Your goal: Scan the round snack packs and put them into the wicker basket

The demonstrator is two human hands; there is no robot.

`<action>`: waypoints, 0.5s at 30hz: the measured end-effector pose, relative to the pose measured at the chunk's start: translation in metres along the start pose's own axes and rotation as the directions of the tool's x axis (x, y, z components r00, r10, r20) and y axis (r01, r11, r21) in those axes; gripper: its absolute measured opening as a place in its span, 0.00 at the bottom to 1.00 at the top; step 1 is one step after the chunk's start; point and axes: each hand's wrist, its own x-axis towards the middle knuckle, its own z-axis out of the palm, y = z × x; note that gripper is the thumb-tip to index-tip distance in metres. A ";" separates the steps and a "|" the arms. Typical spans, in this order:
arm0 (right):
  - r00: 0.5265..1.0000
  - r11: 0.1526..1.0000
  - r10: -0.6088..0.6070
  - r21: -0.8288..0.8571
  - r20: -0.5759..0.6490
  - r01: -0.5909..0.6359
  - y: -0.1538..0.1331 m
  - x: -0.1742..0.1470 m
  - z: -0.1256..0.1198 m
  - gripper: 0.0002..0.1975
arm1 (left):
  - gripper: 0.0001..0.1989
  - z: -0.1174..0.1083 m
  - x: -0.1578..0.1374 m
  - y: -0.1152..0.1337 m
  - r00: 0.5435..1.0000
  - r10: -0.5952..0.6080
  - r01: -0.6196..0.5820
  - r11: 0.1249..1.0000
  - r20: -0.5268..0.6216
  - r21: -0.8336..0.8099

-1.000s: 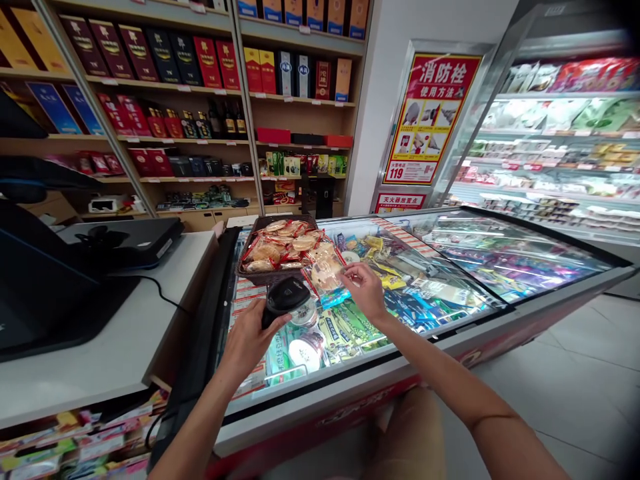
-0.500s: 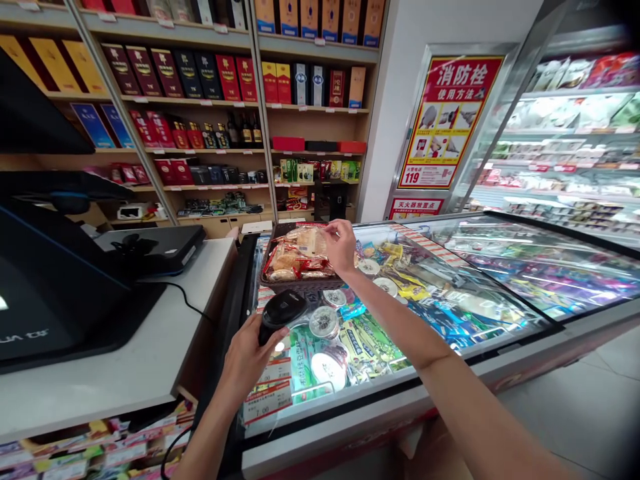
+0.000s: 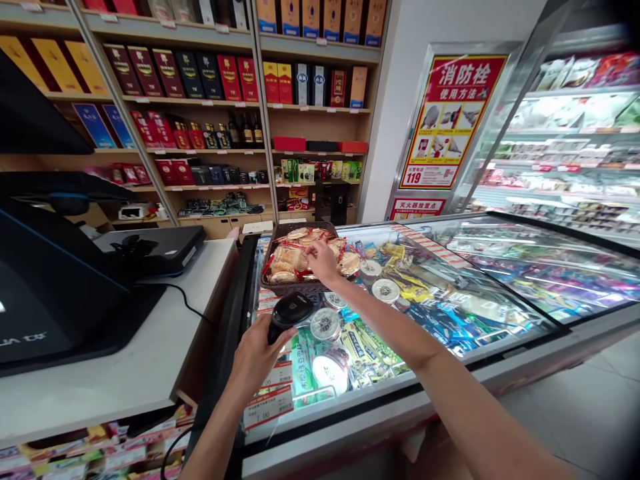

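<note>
My left hand (image 3: 257, 353) is wrapped round the handle of a black barcode scanner (image 3: 293, 308), whose head points forward and right, just below the basket. In a brown woven basket (image 3: 293, 285) lie several clear-wrapped biscuit packets with red edges. My right hand (image 3: 323, 260) reaches over the basket, thumb and fingers pinched at the right edge of a pale biscuit packet (image 3: 291, 257). The fingertips partly cover that edge. The basket rests on the glass top of a chest freezer (image 3: 370, 407), with ice cream tubs (image 3: 326, 325) and bars beneath the glass.
At the left, a white counter (image 3: 100, 380) carries a black checkout terminal (image 3: 55, 280) and cables. Shelves of boxed bottles (image 3: 165, 73) line the back wall. A red fire-hydrant sign (image 3: 453, 120) hangs at the right, beside a chilled display (image 3: 570, 153). Price tags (image 3: 269, 407) lie near the freezer's front.
My right hand has moved down and left with the packet lowered onto the others, uncovering those behind. My left hand has shifted slightly right with the scanner.
</note>
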 end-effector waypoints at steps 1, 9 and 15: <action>1.000 1.000 -0.020 -0.007 0.015 0.020 -0.001 -0.005 -0.003 0.09 | 0.22 0.000 0.001 0.001 1.000 0.006 -0.006 1.000 0.002 -0.005; 0.932 0.938 -0.344 -0.092 -0.113 0.335 -0.006 -0.056 -0.062 0.04 | 0.21 0.017 0.013 0.010 0.994 0.052 -0.057 0.997 0.092 0.051; 0.914 0.951 -0.302 -0.149 -0.271 0.270 0.018 -0.072 -0.101 0.04 | 0.19 0.049 0.029 0.024 0.984 0.094 -0.123 0.974 0.153 0.193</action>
